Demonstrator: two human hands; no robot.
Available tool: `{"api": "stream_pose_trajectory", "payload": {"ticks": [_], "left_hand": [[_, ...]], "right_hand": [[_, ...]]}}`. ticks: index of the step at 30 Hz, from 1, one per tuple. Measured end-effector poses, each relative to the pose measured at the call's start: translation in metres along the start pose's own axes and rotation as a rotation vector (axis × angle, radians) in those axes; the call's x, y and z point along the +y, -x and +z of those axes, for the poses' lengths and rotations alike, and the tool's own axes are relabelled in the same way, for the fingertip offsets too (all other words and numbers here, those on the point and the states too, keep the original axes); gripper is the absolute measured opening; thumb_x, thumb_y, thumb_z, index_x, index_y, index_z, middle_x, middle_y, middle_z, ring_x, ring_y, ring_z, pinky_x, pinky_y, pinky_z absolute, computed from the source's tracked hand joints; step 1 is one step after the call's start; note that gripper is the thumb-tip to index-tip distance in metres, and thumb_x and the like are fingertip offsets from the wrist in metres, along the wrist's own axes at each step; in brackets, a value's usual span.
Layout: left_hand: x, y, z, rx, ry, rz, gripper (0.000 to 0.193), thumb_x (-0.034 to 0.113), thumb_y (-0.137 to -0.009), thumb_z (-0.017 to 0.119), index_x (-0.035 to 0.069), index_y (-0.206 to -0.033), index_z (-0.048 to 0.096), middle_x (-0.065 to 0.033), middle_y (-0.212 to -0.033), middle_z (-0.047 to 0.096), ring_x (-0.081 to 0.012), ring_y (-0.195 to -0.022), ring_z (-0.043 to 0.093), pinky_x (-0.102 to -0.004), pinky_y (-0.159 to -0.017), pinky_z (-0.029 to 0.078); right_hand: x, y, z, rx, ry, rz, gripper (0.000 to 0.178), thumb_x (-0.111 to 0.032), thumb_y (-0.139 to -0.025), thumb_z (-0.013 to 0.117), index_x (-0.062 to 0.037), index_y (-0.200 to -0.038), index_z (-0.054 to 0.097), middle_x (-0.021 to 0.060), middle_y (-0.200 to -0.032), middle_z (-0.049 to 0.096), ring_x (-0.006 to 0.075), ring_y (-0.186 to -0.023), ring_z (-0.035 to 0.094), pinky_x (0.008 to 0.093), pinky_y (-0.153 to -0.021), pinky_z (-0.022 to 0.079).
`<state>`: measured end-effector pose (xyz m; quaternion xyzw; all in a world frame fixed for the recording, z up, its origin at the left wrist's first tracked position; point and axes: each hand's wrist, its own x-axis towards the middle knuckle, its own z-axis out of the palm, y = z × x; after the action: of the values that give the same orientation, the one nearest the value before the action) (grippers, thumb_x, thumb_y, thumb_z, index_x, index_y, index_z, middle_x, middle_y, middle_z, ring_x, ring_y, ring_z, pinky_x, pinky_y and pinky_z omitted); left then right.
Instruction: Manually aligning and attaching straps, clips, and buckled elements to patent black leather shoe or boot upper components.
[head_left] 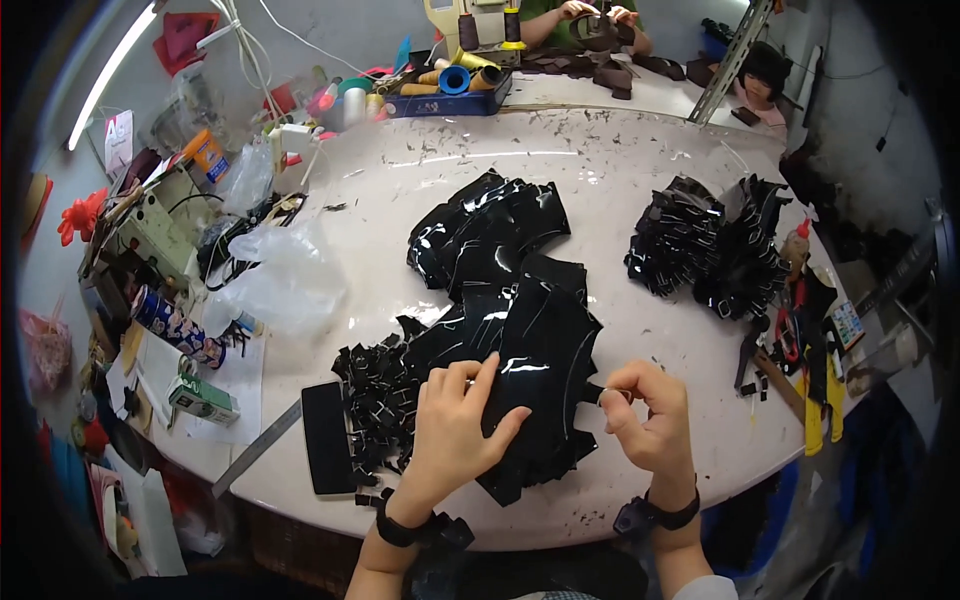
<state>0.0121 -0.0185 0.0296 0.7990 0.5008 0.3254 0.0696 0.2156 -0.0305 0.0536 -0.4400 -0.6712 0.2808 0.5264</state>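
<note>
My left hand (455,420) lies open on a stack of glossy black cut pieces (545,350), its thumb spread and its fingers against the top piece. At the stack's right edge, my right hand (650,410) is closed in a pinch on a small black binder clip (592,394), mostly hidden by the fingertips. Left of the stack is a heap of black binder clips (375,395), partly covered by my left hand. More glossy black pieces (490,225) are piled just behind the stack.
Bundles of black pieces (705,245) sit at the right. A black phone-like slab (326,438) and a metal ruler (258,450) lie near the front left. A plastic bag (280,275), tools (790,350) and a spool tray (450,100) line the edges. Two other people are at the back.
</note>
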Motion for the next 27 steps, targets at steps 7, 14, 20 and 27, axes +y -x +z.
{"api": "stream_pose_trajectory", "payload": {"ticks": [7, 14, 20, 27], "left_hand": [[-0.011, -0.011, 0.006, -0.079, 0.090, -0.009, 0.043, 0.025, -0.068, 0.066, -0.001, -0.101, 0.056, -0.0104, -0.093, 0.048, -0.0256, -0.086, 0.043, -0.0349, -0.074, 0.034], [-0.008, -0.016, 0.013, -0.109, -0.026, 0.080, 0.049, 0.036, -0.076, 0.059, 0.003, -0.112, 0.054, -0.0085, -0.099, 0.048, -0.0248, -0.091, 0.043, -0.0371, -0.075, 0.032], [0.000, -0.014, 0.007, -0.129, -0.167, 0.059, 0.041, 0.035, -0.072, 0.063, 0.005, -0.100, 0.059, -0.0058, -0.095, 0.050, -0.0222, -0.093, 0.042, -0.0352, -0.076, 0.031], [0.006, -0.011, 0.024, 0.071, 0.217, 0.113, 0.026, 0.015, -0.072, 0.065, 0.002, -0.087, 0.048, -0.0092, -0.082, 0.051, -0.0262, -0.079, 0.048, -0.0338, -0.066, 0.035]], "right_hand": [[0.005, -0.003, 0.005, -0.031, -0.089, 0.114, 0.005, -0.001, -0.074, 0.058, -0.0017, -0.070, 0.055, 0.0028, -0.059, 0.052, 0.0073, -0.049, 0.046, 0.0209, -0.046, 0.036], [0.012, 0.002, 0.006, -0.046, -0.117, 0.197, 0.004, -0.001, -0.074, 0.055, -0.0001, -0.070, 0.054, 0.0037, -0.060, 0.052, 0.0086, -0.049, 0.049, 0.0211, -0.048, 0.038], [0.018, 0.004, 0.011, -0.052, -0.200, 0.197, 0.006, 0.002, -0.076, 0.051, 0.0019, -0.070, 0.052, 0.0030, -0.061, 0.049, 0.0074, -0.046, 0.048, 0.0190, -0.044, 0.037], [0.022, 0.013, 0.001, -0.027, -0.128, 0.163, 0.013, -0.012, -0.084, 0.049, -0.0030, -0.074, 0.047, -0.0016, -0.056, 0.043, 0.0041, -0.045, 0.041, 0.0170, -0.043, 0.035]]}}
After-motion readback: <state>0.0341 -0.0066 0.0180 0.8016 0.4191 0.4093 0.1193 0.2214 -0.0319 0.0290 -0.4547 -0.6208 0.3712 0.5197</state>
